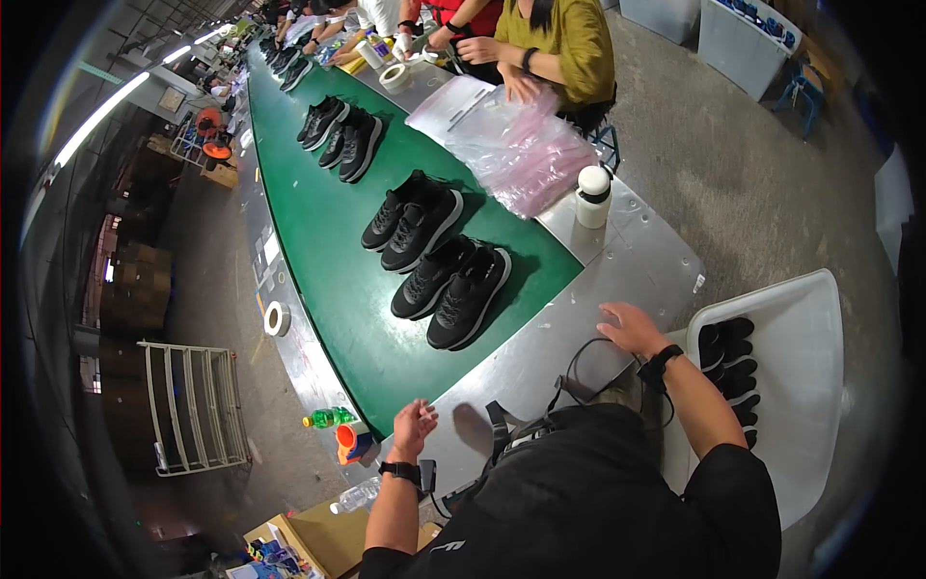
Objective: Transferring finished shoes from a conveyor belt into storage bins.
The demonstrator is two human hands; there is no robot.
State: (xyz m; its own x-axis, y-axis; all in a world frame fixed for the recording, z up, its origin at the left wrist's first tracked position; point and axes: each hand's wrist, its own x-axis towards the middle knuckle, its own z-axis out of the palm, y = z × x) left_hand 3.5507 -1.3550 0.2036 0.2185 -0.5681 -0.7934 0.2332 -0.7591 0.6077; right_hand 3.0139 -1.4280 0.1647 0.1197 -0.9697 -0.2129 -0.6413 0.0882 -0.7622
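Observation:
My left hand (413, 429) hovers by the near left corner of the green conveyor belt (357, 338), its fingers loosely bent and apart, with nothing visible in them. My right hand (632, 329) is over the metal table end (588, 289), fingers stretched out and holding nothing. Beyond my hands, the nearest pair of black shoes (470, 299) stands on the belt, grey-white soles down. Just behind it is a second black pair (410, 222). Farther up the belt stand more black shoes (349, 145). Both my wrists wear black bands.
A white bin (820, 386) with black shoes or soles sits at my right. On the table are a white bottle (593, 197), clear pinkish plastic bags (521, 145), and tape rolls (277, 319). A green bottle (328, 417) lies left. Co-workers (569, 58) line the far right side.

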